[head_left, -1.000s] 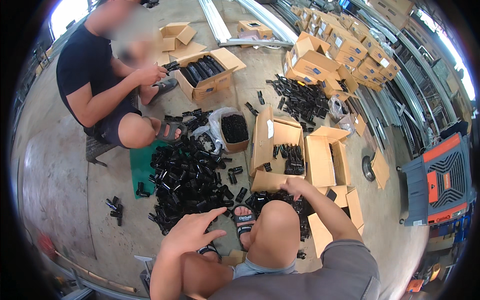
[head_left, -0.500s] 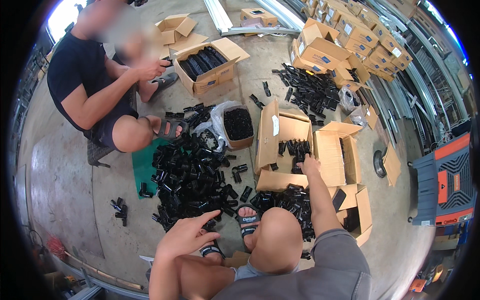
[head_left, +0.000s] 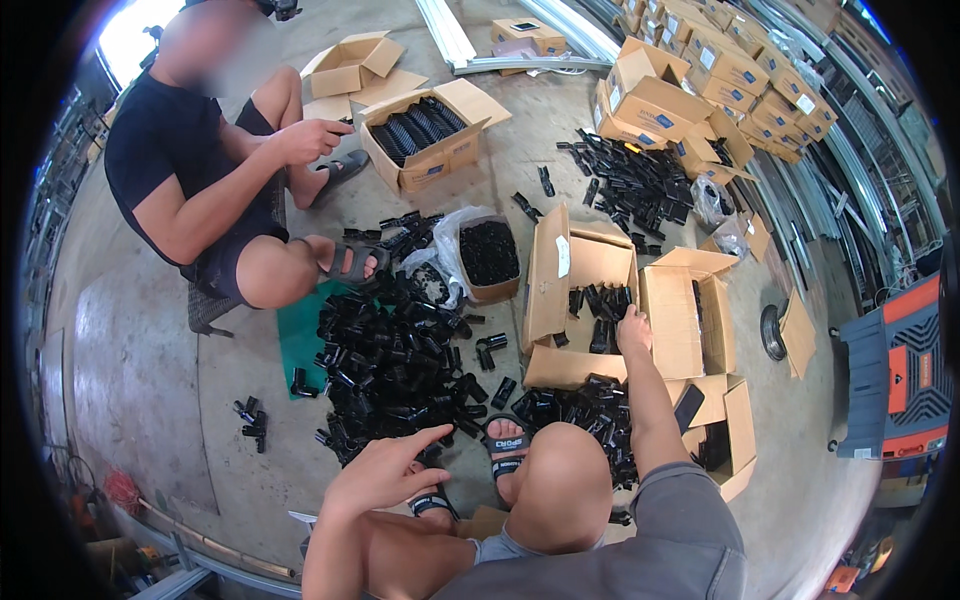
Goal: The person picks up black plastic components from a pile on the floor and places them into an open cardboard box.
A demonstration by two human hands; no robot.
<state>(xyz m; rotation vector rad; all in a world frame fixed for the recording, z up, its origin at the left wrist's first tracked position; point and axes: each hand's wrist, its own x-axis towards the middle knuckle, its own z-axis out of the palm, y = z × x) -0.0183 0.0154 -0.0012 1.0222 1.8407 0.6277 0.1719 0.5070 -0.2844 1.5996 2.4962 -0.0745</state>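
Observation:
My right hand point(head_left: 633, 332) reaches into an open cardboard box point(head_left: 543, 260) at its right side, beside black angled plastic fittings point(head_left: 605, 300) lying inside. Its fingers are bent down and together; what they hold, if anything, is hidden. Above my left thigh hovers my left hand point(head_left: 378, 480), thumb and fingers apart, holding nothing. Just beyond it spreads a large heap of black plastic fittings point(head_left: 385, 360), partly on a green sheet point(head_left: 297, 340). A smaller pile of black fittings point(head_left: 585, 410) lies between my right knee and the box.
Across the heap a seated person point(head_left: 180, 170) holds a small dark piece near a box of neatly stacked black parts point(head_left: 425, 150). A carton of small black pieces point(head_left: 488, 252) stands mid-floor. More open cartons point(head_left: 690, 310), a dark phone-like slab point(head_left: 689, 407) and a grey-orange machine point(head_left: 895, 365) are to the right.
The view has shifted slightly, so the scene sits a little further right. My right hand has moved toward the right side of the box. My left hand keeps its open pose.

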